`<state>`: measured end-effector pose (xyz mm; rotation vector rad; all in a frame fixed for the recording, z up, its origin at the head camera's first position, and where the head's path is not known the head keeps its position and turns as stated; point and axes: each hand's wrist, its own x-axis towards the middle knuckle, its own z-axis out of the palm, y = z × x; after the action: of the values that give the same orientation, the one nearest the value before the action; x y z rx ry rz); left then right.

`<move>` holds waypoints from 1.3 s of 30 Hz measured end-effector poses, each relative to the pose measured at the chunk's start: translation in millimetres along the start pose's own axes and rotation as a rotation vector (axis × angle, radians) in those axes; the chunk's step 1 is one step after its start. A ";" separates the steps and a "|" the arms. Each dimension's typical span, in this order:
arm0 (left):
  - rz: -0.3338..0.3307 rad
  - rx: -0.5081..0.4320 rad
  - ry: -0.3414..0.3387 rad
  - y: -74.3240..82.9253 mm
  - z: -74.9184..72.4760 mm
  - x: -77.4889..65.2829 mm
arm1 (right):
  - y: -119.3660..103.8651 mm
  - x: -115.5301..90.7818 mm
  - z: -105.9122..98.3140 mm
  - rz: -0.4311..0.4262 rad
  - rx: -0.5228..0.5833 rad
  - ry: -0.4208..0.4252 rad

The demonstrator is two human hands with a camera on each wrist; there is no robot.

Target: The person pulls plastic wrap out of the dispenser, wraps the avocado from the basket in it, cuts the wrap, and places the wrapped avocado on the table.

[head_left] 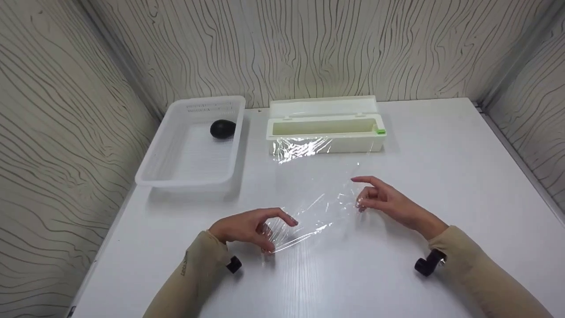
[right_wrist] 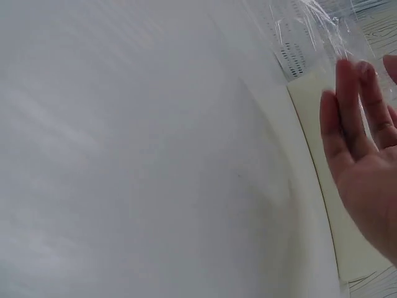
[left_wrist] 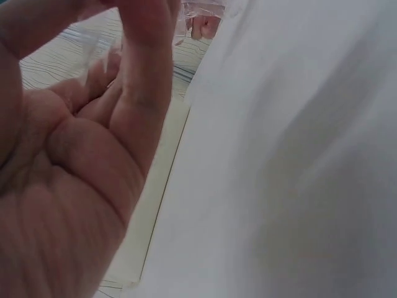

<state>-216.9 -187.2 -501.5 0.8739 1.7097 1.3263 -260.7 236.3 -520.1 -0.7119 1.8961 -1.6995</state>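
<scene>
A sheet of clear plastic wrap [head_left: 315,203] stretches from the front of a cream dispenser box [head_left: 326,143] toward the person. Its near left corner is pinched by the left hand [head_left: 254,227], thumb against the fingers and index finger extended over the film. On the other side, the right hand [head_left: 386,201] pinches the right edge with thumb and fingers, its index finger pointing out toward the box. The box lid stands open at the back, and a green piece [head_left: 381,131] sits at its right end. In the right wrist view, crinkled wrap [right_wrist: 329,28] shows beyond the fingertips.
A white plastic basket [head_left: 190,182] stands at the back left with a dark, rounded, eggplant-like item [head_left: 223,129] inside. Wood-grain panels [head_left: 326,48] enclose the white table [head_left: 441,150] at the back and sides. A black wrist camera [head_left: 429,263] is strapped at the right sleeve.
</scene>
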 end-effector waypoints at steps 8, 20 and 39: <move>0.040 0.046 -0.002 0.0 2.5 2.1 | -0.3 5.0 11.6 0.083 -0.104 -0.074; -0.067 0.108 0.047 -11.9 -2.6 -4.0 | 4.5 -8.4 6.0 0.021 -0.076 -0.181; -0.202 0.289 0.141 -16.8 10.7 7.3 | 4.6 -43.5 -5.7 0.192 -0.265 -0.137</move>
<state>-211.6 -179.8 -520.7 0.7550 2.0768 1.0438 -232.5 270.1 -523.3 -0.6986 2.0406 -1.2656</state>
